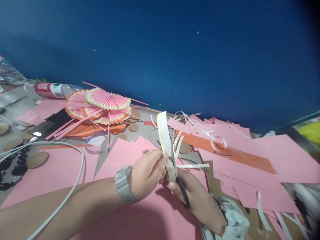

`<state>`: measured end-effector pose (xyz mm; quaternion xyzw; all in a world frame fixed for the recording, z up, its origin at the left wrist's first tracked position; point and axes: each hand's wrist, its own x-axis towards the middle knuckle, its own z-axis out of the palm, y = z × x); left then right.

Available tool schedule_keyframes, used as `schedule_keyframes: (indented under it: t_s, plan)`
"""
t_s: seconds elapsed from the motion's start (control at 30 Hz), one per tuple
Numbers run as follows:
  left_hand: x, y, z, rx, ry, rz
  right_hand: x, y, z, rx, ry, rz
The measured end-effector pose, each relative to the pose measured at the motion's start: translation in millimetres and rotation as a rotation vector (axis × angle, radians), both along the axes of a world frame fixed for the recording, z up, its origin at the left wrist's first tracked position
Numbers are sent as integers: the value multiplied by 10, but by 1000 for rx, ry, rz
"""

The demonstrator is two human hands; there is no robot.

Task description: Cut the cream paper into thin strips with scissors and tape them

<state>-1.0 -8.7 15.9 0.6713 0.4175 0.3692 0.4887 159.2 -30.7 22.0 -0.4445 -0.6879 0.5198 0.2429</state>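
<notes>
In the middle of the head view, my left hand [149, 174] pinches a folded strip of white and pale yellow paper [164, 133], held upright. My right hand [191, 190] grips black-handled scissors [184, 194]. Their blades run up along the right edge of the paper strip. Thin white slivers [178, 145] curl just right of the blades. Below both hands lie pink paper sheets [140, 216]. Some of my right fingers are hidden behind the strip and the scissors.
Pleated pink paper fans [108, 100] lie at back left, near a red-labelled bottle [53, 90] and a black phone [53, 121]. A white cable [81, 166] crosses my left forearm. Pink sheets [260, 183] and an orange strip [240, 155] cover the right. A blue wall [160, 53] stands behind.
</notes>
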Motion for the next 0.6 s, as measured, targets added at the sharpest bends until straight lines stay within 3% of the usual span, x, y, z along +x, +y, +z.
schedule_keyframes:
  t_s: [0.6]
  plan:
    - [12, 15, 24, 96, 83, 23, -5, -24, 30, 23, -21, -37]
